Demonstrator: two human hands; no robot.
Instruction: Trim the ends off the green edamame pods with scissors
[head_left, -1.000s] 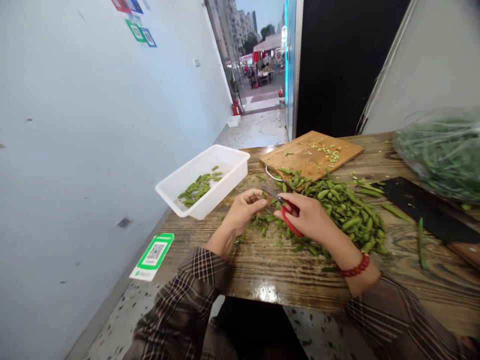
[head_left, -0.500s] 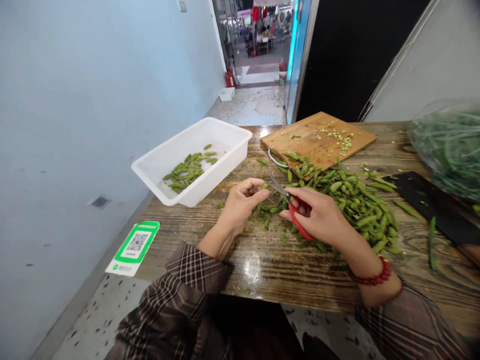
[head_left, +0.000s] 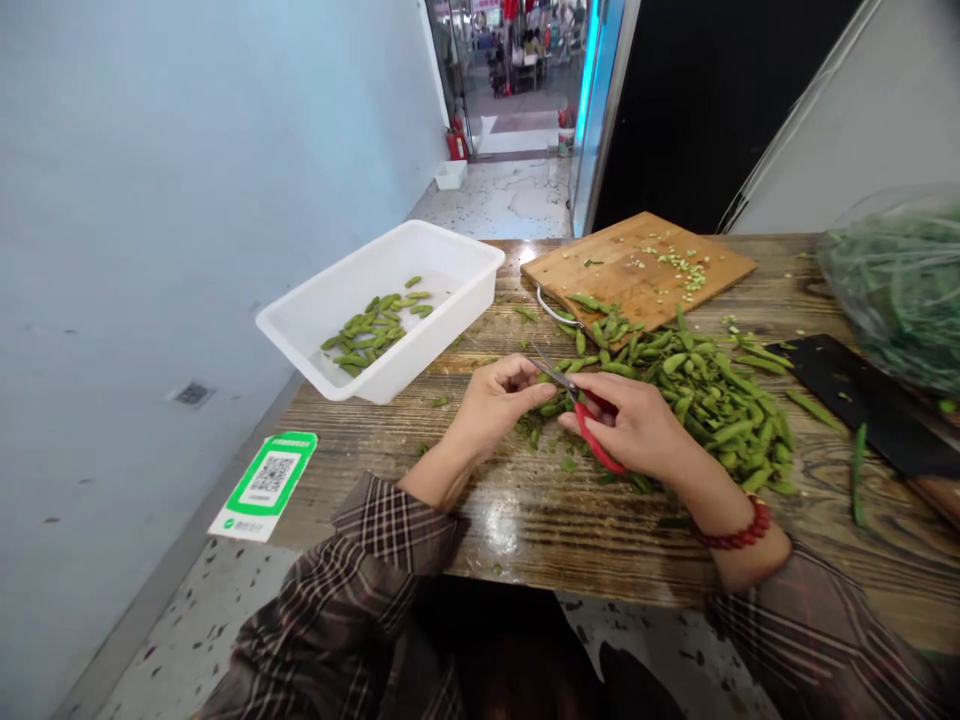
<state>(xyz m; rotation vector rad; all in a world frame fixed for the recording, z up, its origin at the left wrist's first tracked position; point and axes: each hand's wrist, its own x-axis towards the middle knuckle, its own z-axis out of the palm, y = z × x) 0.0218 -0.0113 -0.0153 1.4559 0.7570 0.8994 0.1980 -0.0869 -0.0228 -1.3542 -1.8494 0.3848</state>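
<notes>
- The left hand [head_left: 484, 415] has thumb and fingertips pinched together on what looks like a green pod [head_left: 545, 378], mostly hidden. The blades lie so close that a slip could nick a fingertip.
- The right hand [head_left: 641, 425] is wrapped around the red-handled scissors [head_left: 598, 448], blades pointing far left; their gap is too small to judge. A loose grip on the handles could swing the blades off line.
- Right of the scissors, the pod pile [head_left: 724, 405] spreads up to the board [head_left: 600, 258]; a brushing wrist could scatter it.
- Far left, the white tray [head_left: 442, 338] holds a few pods and seems to jut past the table's [head_left: 480, 490] left edge, so a knock might tip it.
- Compared with half a second ago, the left fingertips have moved right, nearer the scissors; the tray and board sit slightly higher in view, probably from head movement.
</notes>
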